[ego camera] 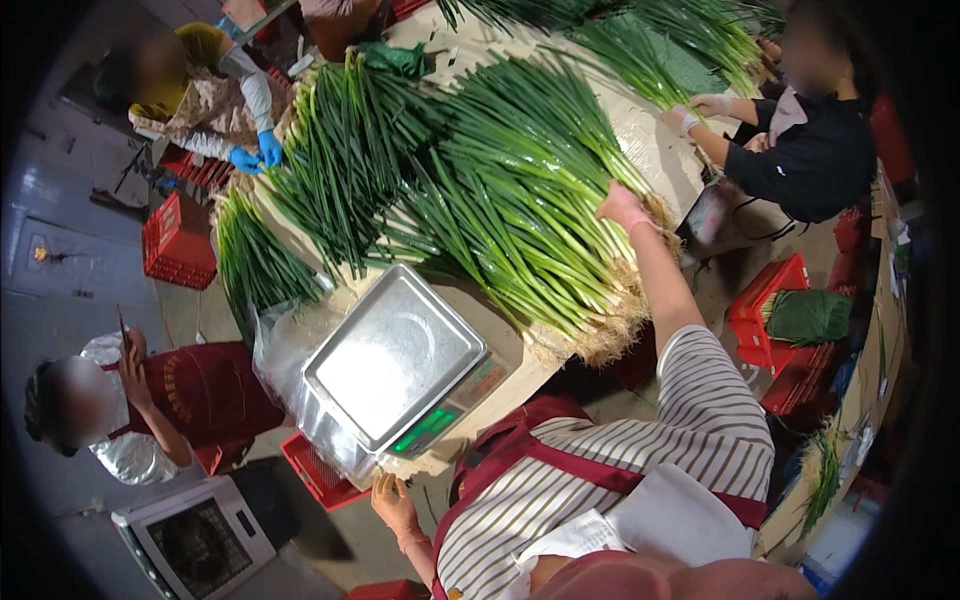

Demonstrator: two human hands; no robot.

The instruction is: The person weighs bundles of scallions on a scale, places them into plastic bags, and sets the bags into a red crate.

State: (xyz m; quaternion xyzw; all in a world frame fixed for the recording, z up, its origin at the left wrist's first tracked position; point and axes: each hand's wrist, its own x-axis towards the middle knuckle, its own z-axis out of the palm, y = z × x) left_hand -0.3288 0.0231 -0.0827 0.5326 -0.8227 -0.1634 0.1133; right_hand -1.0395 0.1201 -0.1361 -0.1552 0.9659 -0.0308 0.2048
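My right hand, in a thin pinkish glove, reaches across to the pale stalks of a large heap of green onions. Its fingers touch the stalks near the roots; whether they close round any I cannot tell. The heap's roots hang over the table's near edge. Low by the table's corner, my left hand is gloved too and holds nothing, its fingers slightly bent and apart. Between my hands stands a digital scale with a bare steel pan and a lit green display.
Clear plastic bags lie left of the scale. More green onions cover the table. A co-worker's blue-gloved hands and another's pale-gloved hands handle onions. A third person stands left. Red crates and an air cooler stand around.
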